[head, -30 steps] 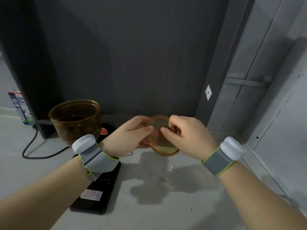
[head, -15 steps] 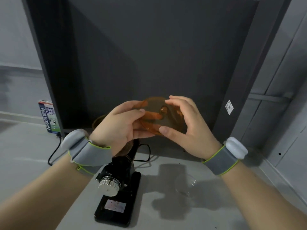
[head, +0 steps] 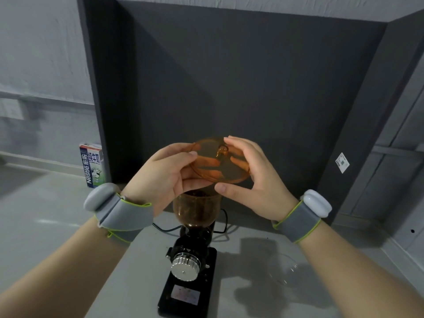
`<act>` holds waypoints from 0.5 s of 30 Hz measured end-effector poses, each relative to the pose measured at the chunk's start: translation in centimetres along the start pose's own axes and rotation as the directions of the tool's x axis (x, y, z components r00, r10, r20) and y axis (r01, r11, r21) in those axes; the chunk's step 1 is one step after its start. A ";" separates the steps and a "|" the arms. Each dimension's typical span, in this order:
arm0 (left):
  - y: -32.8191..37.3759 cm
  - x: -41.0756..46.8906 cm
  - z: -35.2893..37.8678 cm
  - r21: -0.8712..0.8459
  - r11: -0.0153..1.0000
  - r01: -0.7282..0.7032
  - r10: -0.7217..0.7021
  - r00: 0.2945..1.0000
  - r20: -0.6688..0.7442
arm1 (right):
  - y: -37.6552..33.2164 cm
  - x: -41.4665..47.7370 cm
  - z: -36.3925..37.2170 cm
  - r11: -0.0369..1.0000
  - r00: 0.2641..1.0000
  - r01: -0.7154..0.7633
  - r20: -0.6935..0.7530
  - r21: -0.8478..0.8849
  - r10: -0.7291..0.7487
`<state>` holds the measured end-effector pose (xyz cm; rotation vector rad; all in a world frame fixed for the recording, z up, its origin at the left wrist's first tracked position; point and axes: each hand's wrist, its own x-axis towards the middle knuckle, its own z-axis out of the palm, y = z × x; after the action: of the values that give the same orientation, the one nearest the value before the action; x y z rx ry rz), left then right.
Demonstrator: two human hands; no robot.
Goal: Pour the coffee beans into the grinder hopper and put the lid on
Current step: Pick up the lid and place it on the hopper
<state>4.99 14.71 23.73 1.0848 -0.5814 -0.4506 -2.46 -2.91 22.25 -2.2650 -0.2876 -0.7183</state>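
Observation:
Both hands hold a round amber see-through lid [head: 212, 158] with a small knob, tilted, just above the grinder hopper [head: 197, 210]. My left hand [head: 165, 177] grips its left edge. My right hand [head: 254, 180] cups its right edge. The amber hopper holds dark coffee beans and stands on the black grinder [head: 188, 271], which has a silver dial on its front. The lid hovers apart from the hopper's rim, and my left hand hides part of that rim.
An empty clear glass cup [head: 283, 267] sits on the grey table to the right of the grinder. A milk carton [head: 91, 166] stands at the back left. A dark panel [head: 229, 88] rises behind, and the grinder's black cord trails at its back.
The lid and both hands have moved left and up from beside the hopper to just above it. The view has lifted, so the grinder now shows below the hands.

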 end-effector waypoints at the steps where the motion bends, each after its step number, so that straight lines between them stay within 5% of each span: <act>1: 0.0 0.0 -0.6 0.026 1.000 -0.009 0.009 1.000 -0.005 | -0.1 0.2 0.5 1.000 1.000 -0.003 0.000 0.005 0.003; 11: -1.9 0.6 -5.5 0.516 0.828 -0.219 0.233 0.972 0.039 | 0.0 1.1 3.1 0.998 0.998 -0.062 0.024 0.019 0.062; 15: -3.6 0.7 -7.2 0.516 0.806 -0.291 0.244 0.957 0.158 | 0.4 1.0 3.9 0.994 0.993 -0.098 0.059 -0.043 0.101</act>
<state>9.95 17.74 18.13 1.4939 -0.9600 -0.0760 0.15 -0.44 20.38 -2.3243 -0.1893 -0.6095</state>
